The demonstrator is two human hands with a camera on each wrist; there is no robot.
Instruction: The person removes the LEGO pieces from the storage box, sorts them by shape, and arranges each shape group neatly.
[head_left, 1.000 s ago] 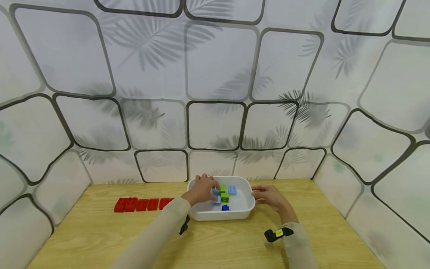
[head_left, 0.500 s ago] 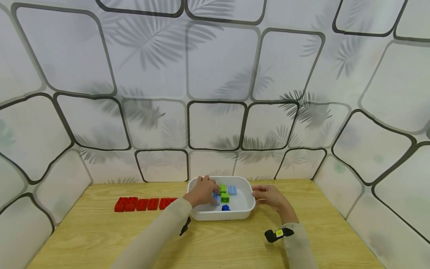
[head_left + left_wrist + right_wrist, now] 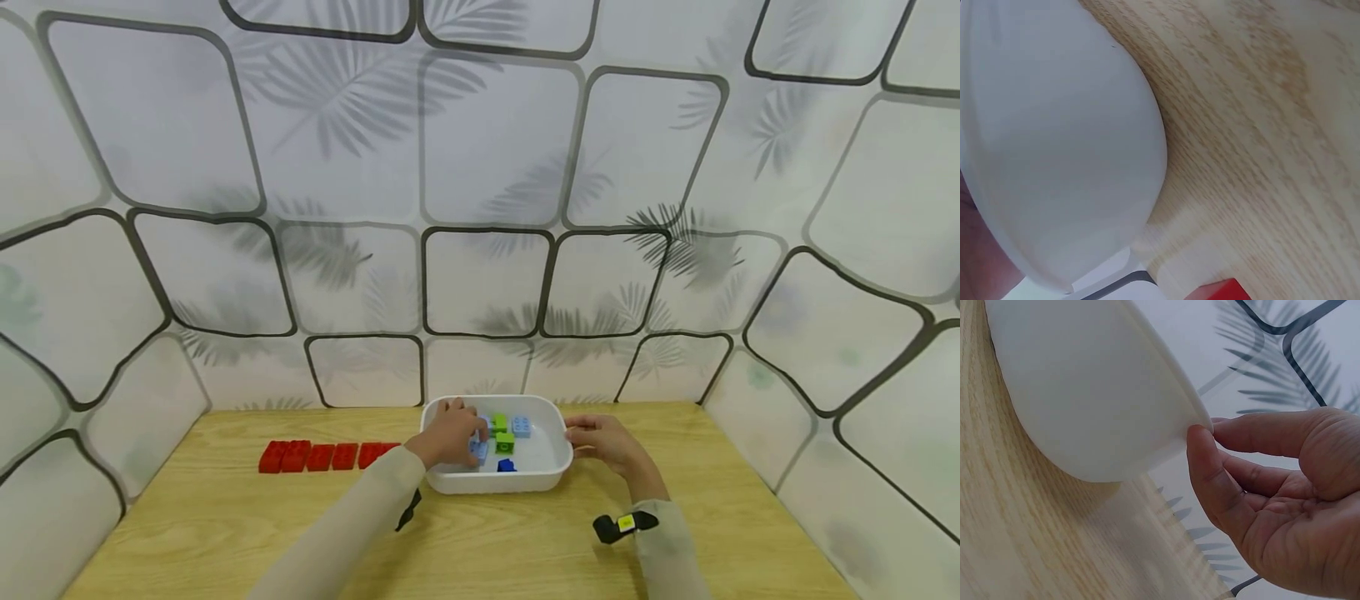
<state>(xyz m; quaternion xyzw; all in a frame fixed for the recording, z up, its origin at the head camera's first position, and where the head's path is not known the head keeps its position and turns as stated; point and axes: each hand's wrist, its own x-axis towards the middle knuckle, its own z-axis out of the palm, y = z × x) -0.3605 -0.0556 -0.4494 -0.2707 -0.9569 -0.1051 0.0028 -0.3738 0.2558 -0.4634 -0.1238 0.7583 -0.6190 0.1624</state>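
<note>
A white plastic tray (image 3: pixel 536 482) stands on the table, holding light blue, green and dark blue toy bricks. My left hand (image 3: pixel 450 433) reaches over its left side, thumb and fingers curled about a light blue brick (image 3: pixel 480 451); the fingertips are partly hidden. Beside that brick are a green brick (image 3: pixel 505 442) and a dark blue brick (image 3: pixel 506 466). My right hand (image 3: pixel 609 442) pinches the tray's right rim between thumb and finger, seen close in the right wrist view. The left wrist view mostly catches the tray's outer wall (image 3: pixel 1072 137).
Left of the tray, a row of several red bricks (image 3: pixel 320 457) lies on the wooden table (image 3: pixel 480 550), its right end partly behind my left forearm. Another light blue brick (image 3: pixel 521 427) sits towards the tray's right side. A patterned curtain (image 3: pixel 480 283) closes the back and sides.
Inside the tray, my left hand has shifted slightly towards the near left, and the light blue brick by its thumb has moved with it. The right hand stays at the rim.
</note>
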